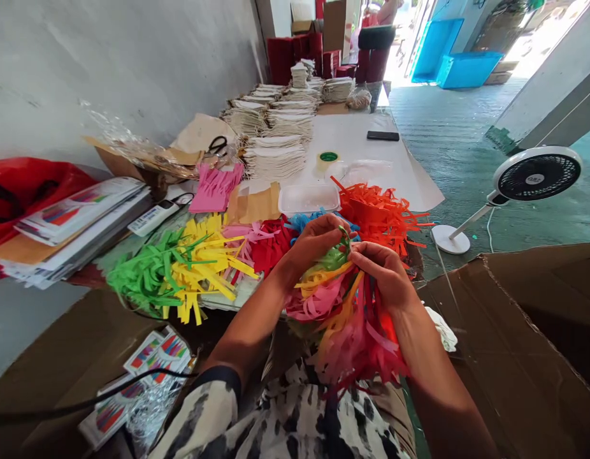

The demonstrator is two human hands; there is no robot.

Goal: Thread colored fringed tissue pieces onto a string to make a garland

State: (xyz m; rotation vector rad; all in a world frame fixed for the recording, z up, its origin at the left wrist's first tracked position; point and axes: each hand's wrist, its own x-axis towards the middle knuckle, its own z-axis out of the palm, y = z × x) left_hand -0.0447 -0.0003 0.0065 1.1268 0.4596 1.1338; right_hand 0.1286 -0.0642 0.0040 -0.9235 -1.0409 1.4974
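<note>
On the counter (371,146), green strips (142,277) and yellow strips (211,255) lie heaped at the far left. The left hand (313,241) is closed on the top of the bundle (343,319) of mixed paper strips, pinching its green head from the left. The bundle's long axis runs from that gathered head down toward the lap, with the loose ends pointing at the person. The right hand (385,275) grasps the same head from the right, equally close. Orange strips (385,210) lie just beyond the hands.

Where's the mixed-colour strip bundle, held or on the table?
Held: left hand and right hand pinch the strip bundle at its top; ends hang.
</note>
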